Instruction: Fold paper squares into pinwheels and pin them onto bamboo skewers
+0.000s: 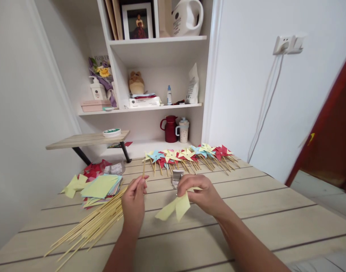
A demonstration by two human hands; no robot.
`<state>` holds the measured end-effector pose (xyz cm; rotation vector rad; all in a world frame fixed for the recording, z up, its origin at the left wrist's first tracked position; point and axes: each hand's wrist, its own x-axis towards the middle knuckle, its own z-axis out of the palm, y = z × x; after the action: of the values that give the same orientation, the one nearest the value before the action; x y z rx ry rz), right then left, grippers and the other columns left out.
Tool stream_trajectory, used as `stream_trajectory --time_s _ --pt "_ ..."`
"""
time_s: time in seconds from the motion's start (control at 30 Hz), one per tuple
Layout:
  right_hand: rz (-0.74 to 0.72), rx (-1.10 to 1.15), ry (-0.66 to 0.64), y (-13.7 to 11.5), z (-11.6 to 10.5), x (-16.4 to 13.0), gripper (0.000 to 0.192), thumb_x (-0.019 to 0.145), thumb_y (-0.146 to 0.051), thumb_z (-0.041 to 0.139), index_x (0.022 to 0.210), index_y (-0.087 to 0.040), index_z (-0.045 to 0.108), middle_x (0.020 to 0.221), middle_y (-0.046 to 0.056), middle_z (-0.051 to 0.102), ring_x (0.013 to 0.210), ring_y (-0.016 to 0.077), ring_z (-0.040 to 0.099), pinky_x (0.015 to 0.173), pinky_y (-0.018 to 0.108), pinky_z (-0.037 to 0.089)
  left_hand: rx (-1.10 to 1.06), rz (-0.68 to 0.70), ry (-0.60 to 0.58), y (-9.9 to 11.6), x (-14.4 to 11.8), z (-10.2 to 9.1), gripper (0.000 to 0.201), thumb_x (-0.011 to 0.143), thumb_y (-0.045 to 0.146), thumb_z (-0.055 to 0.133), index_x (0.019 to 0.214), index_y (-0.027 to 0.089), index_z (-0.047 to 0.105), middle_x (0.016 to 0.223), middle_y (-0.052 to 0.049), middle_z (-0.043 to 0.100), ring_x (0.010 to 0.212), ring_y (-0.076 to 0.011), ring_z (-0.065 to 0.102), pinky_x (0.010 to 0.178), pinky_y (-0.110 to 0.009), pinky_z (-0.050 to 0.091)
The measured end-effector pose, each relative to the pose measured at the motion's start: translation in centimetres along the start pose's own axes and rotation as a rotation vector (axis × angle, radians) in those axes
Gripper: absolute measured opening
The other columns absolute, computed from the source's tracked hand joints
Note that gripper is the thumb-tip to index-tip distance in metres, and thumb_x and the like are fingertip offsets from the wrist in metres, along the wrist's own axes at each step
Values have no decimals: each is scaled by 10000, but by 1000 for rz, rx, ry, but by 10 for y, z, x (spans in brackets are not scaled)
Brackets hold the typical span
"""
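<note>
Head view showed a plank-striped table (246, 234) with a row of paper pinwheels (185, 154) across its far side, thin wooden sticks (93, 219) at left, the right hand (199, 192) pinching cut yellow paper (182, 207) above it, and the left hand (134, 198) gripping one upright stick (144, 168).

Yellow paper (183, 206), bent, drooping, thin stick (143, 168), upright, left of it
</note>
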<state>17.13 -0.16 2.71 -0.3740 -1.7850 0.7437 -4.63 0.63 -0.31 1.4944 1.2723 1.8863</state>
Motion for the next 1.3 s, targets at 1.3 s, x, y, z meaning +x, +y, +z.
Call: stream_trajectory --time_s 1.3 --pt "-151 -175 240 -1 0 0 176 812 -111 685 830 -273 752 765 16 717 741 170 645 655 293 508 151 622 -347 9 -22 14 474 707 9 427 1004 200 744 756 -44 687 680 -179 603 631 -282 474"
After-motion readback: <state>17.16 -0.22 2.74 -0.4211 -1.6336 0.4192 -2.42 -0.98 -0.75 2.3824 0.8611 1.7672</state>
